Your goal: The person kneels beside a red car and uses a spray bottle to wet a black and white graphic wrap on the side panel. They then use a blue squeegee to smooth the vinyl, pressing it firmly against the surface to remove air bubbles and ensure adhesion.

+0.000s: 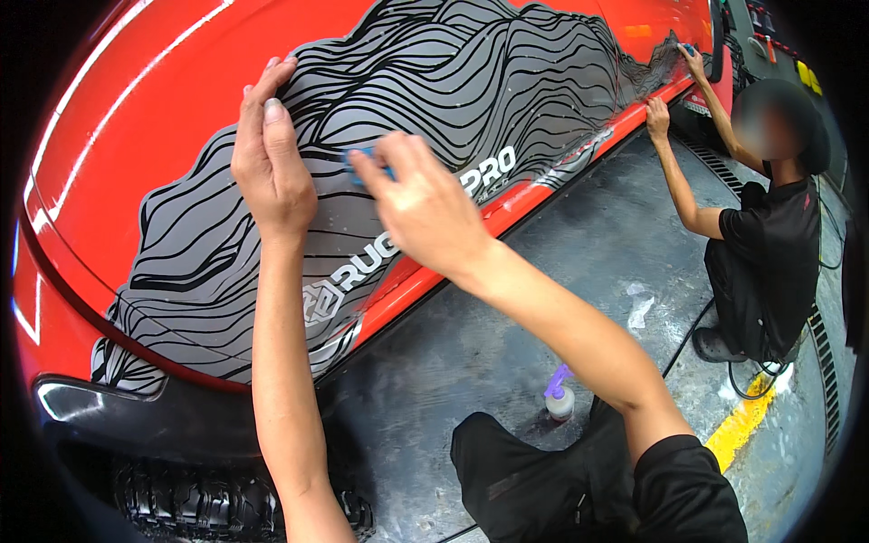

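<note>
Head view: right hand presses squeegee on decal.

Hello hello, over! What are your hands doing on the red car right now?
Left hand flat on grey decal. Right hand pressing blue squeegee on it. Co-worker further along, spray bottle on floor.

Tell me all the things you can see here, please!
car body: one, red, fills the upper left
decal: one, grey with black wavy lines, along the car's side
squeegee: one, blue, on the decal under the right hand
tyre: one, black, knobbly, bottom left
spray bottle: one, clear with purple top, on the floor
floor: grey, wet, with a yellow line at right
co-worker: one, in black, crouching at right, both hands on the car
left hand: flat on the decal
right hand: pinching the squeegee
</note>
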`<state>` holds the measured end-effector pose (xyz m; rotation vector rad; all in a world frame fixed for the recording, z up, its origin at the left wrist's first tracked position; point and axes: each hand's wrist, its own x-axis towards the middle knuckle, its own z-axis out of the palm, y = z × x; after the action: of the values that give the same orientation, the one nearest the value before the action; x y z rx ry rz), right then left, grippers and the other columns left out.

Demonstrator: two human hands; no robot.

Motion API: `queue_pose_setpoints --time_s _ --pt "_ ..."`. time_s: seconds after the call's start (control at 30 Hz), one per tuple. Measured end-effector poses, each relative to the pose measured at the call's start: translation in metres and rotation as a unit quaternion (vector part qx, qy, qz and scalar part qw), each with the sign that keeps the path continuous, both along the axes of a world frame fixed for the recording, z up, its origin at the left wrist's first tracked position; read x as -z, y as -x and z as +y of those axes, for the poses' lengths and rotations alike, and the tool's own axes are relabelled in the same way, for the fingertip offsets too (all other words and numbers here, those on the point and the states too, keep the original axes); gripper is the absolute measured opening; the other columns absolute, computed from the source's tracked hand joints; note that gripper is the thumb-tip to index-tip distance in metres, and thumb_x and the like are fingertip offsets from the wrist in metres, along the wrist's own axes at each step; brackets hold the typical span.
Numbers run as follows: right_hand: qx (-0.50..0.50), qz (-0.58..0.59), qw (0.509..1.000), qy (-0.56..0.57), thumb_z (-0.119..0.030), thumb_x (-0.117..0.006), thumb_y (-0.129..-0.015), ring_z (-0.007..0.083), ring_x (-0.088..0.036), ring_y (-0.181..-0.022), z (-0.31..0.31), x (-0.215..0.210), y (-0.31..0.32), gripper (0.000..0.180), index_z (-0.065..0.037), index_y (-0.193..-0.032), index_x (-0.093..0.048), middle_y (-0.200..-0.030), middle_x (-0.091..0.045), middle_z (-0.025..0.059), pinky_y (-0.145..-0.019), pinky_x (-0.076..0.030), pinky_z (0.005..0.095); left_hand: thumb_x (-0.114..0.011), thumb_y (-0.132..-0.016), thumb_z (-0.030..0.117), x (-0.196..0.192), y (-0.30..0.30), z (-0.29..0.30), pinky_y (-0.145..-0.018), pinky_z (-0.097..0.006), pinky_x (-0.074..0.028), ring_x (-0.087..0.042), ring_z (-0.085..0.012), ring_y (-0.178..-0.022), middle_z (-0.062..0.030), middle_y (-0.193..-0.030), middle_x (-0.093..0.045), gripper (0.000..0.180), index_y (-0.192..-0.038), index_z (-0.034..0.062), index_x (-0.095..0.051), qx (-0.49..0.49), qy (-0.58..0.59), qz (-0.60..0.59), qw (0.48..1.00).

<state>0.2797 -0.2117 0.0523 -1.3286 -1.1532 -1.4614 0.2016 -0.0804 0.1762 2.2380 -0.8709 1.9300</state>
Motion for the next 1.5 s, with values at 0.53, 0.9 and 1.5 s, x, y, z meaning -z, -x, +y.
queue_pose_setpoints --time_s 0.53,0.9,1.5 --pt "-0.021 0.142 0.989 -0.034 0.009 -0.068 -0.083 0.0355 -0.062 -0.106 -0.051 0.099 -0.059 0.068 -0.007 -0.15 -0.068 -0.114 -0.059 0.0171 -0.095 -0.055 0.0452 -0.063 -0.108 0.029 0.008 -0.007 -0.02 -0.139 -0.05 -0.018 -0.035 -0.0236 -0.166 -0.0033 -0.173 -0.048 0.053 -0.16 0.0179 -0.056 -0.315 -0.166 -0.005 0.934" --pt "-0.028 0.139 0.99 -0.001 0.007 -0.067 -0.089 0.0384 -0.061 -0.107 -0.041 0.094 -0.061 0.057 -0.003 -0.146 -0.068 -0.115 -0.058 0.018 -0.095 -0.056 0.047 -0.063 -0.108 0.054 0.01 -0.013 -0.021 -0.139 -0.051 -0.014 -0.032 -0.0234 -0.168 -0.0018 -0.179 -0.041 0.069 -0.166 0.02 -0.049 -0.388 -0.208 -0.007 0.898" --pt "-0.072 0.038 0.996 -0.029 0.01 -0.069 -0.085 0.0366 -0.062 -0.109 -0.026 0.033 -0.075 0.079 -0.012 -0.16 -0.06 -0.119 -0.059 0.0172 -0.096 -0.056 0.0446 -0.055 -0.114 0.037 0.011 -0.012 -0.021 -0.14 -0.05 -0.014 -0.029 -0.0218 -0.169 -0.0018 -0.178 -0.041 0.055 -0.166 0.0198 -0.05 -0.424 -0.189 -0.009 0.885"
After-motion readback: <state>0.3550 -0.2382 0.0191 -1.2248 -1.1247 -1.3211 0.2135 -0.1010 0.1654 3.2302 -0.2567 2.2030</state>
